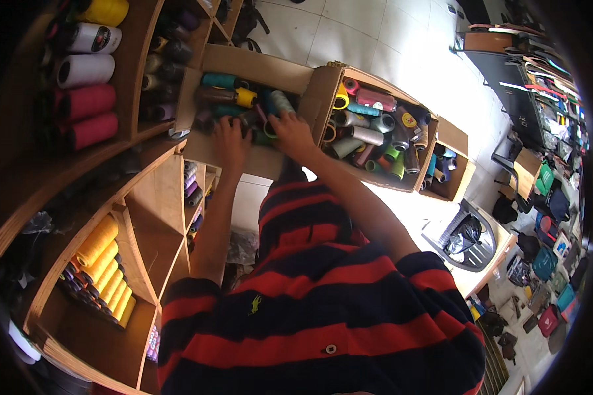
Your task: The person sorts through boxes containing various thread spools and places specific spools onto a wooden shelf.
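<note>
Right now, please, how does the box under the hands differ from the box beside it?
The left box has the left hand and right hand over it; the right box has neither. The left box shows fewer spools than the right box. Both hold multicoloured spools.

The striped shirt [323, 309] is short-sleeved, with broad bands of red and dark navy. A small yellow-green emblem [254, 304] marks the chest, and a pale round button [331, 349] shows lower down.

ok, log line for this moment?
left hand: at spools in box | right hand: at spools, same box | right of box: second box, spools | left of box: shelves, spools
</note>
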{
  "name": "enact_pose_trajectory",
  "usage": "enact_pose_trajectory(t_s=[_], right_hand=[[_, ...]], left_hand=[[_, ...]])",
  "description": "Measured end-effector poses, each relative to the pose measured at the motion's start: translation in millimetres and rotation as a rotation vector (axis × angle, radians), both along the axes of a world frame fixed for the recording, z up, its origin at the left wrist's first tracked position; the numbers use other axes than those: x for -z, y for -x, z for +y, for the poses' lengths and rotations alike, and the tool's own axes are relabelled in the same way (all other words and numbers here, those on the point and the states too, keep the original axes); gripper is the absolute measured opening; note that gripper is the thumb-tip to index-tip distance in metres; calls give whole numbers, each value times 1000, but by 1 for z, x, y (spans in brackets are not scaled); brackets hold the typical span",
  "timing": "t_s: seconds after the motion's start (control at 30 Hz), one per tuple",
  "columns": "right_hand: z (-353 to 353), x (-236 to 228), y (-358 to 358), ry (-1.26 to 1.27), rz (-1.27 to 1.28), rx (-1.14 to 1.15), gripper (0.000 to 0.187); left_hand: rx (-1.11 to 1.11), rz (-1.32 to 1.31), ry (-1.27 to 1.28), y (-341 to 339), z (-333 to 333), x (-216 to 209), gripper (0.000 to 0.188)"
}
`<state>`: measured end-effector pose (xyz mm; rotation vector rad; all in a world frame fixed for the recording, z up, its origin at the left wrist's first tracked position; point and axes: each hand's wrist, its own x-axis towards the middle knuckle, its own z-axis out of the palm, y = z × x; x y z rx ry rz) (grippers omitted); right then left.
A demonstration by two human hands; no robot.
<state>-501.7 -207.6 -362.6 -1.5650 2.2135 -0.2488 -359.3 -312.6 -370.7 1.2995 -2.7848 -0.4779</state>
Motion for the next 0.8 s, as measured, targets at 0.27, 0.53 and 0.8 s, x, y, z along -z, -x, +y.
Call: enact_pose_trajectory(t_s=[0.27,0.53,0.8], right_hand=[[-16,84,4,37,-222,43,52],[-30,60,5,-322,-49,199,47],[-42,33,-29,-34,-286,253,62]], left_hand=[[-88,173,-72,-4,-3,19,31],[-125,178,-41,-6,2,17,22],[-193,378,-83,-15,-2,22,16]])
